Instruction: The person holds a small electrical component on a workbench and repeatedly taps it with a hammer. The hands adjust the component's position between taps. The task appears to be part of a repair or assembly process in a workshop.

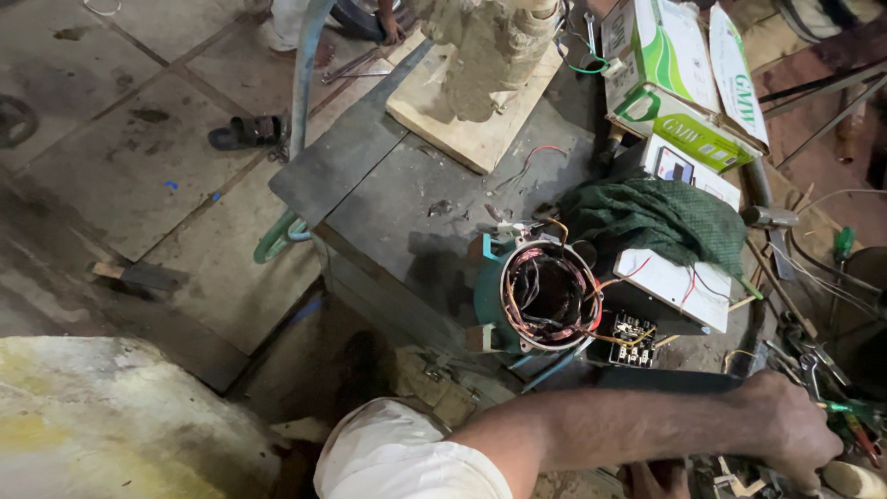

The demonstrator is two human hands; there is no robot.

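While copper-wound stator (545,298) sits nearby, right hand (785,430) grips cluttered metal tools (836,397).

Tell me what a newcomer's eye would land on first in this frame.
Probably the open motor stator, its copper windings and coloured wires exposed, standing on the dark metal table at centre. Next, the person's forearm crossing the bottom edge, the hand reaching into a clutter of tools at lower right. A green cloth lies just behind the stator.

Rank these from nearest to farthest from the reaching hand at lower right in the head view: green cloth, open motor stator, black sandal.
From the hand:
1. Open motor stator, up-left on the bench.
2. Green cloth, above it, draped over a white box.
3. Black sandal, far left on the floor.
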